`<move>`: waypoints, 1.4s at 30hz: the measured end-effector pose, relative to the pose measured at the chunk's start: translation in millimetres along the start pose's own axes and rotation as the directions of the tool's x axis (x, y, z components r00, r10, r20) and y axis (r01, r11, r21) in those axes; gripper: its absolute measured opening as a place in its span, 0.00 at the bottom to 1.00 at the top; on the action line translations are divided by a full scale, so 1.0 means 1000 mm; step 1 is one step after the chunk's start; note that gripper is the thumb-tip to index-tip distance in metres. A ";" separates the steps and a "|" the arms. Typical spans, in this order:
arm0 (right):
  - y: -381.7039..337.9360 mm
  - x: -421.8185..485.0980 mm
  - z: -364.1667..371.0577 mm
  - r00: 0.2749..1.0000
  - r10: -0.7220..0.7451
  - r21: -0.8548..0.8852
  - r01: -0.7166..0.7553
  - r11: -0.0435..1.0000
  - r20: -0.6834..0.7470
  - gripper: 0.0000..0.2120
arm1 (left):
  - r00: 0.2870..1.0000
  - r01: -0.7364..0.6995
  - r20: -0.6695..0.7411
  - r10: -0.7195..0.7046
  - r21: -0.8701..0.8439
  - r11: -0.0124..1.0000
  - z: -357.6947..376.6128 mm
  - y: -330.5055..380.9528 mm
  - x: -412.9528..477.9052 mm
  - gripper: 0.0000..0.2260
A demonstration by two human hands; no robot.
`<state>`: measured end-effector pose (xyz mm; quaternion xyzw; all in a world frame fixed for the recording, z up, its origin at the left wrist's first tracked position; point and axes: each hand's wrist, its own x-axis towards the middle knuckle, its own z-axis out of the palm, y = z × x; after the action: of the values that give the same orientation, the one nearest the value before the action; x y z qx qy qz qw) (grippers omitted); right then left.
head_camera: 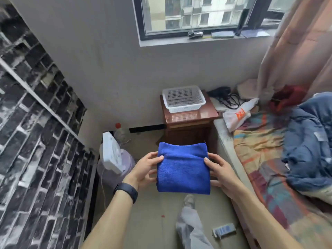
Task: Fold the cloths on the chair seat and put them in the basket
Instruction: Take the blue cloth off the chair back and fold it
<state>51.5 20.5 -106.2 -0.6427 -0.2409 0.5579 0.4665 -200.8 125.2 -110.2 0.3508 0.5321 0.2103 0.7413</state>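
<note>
A bed with a multicoloured patterned sheet (260, 141) runs along the right side, with a crumpled dark blue quilt (309, 141) heaped on it. Beside the bed, against the grey wall, stands a glossy reddish-brown wooden bedside cabinet (188, 126). On its top sits a white perforated rectangular plastic basket (183, 109). Nearer the camera, well apart from the basket, a folded bright blue microfibre cloth (183, 169) is held in the air above the floor. The left hand (145, 169) grips its left edge and the right hand (221, 171) its right edge, thumbs on top, the cloth between them. A black wristband (126, 191) circles the left wrist.
</note>
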 end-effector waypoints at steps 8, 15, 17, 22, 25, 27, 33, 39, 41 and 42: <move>-0.066 0.169 -0.009 0.997 0.078 0.044 -0.079 0.996 0.023 0.11 | 0.994 0.060 -0.091 -0.058 0.023 0.998 0.018 0.101 0.150 0.11; -0.128 0.304 -0.023 0.991 0.133 0.013 -0.132 0.991 -0.013 0.11 | 0.987 0.112 -0.118 -0.111 0.001 0.994 0.041 0.180 0.263 0.10; -0.140 0.342 -0.025 0.987 0.157 -0.001 -0.157 0.988 -0.033 0.10 | 0.981 0.132 -0.142 -0.131 0.001 0.991 0.045 0.199 0.297 0.10; -0.165 0.446 -0.027 0.977 0.213 -0.035 -0.214 0.976 -0.024 0.14 | 0.965 0.157 -0.216 -0.149 0.021 0.987 0.052 0.240 0.398 0.07; -0.173 0.506 -0.026 0.962 0.257 -0.025 -0.260 0.965 -0.090 0.13 | 0.943 0.199 -0.280 -0.182 0.033 0.980 0.052 0.258 0.455 0.06; -0.177 0.544 -0.024 0.948 0.300 -0.014 -0.303 0.953 -0.111 0.12 | 0.926 0.208 -0.334 -0.176 0.061 0.976 0.051 0.267 0.491 0.08; -0.172 0.638 -0.018 0.925 0.351 -0.077 -0.364 0.928 -0.145 0.09 | 0.881 0.251 -0.454 -0.131 0.213 0.944 0.054 0.277 0.569 0.07; -0.142 0.704 -0.013 0.906 0.404 -0.118 -0.418 0.901 -0.126 0.09 | 0.829 0.352 -0.553 -0.083 0.400 0.846 0.060 0.263 0.617 0.14; -0.134 0.717 -0.012 0.901 0.415 -0.110 -0.428 0.897 -0.125 0.10 | 0.811 0.382 -0.581 -0.066 0.442 0.812 0.064 0.261 0.628 0.15; -0.130 0.722 -0.011 0.902 0.415 -0.117 -0.428 0.896 -0.121 0.10 | 0.807 0.396 -0.586 -0.067 0.454 0.798 0.067 0.260 0.633 0.16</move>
<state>278.4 674.9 -349.6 -0.7363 -0.1124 0.5967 0.2988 96.2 712.2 -310.5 0.4056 0.7972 0.0401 0.4453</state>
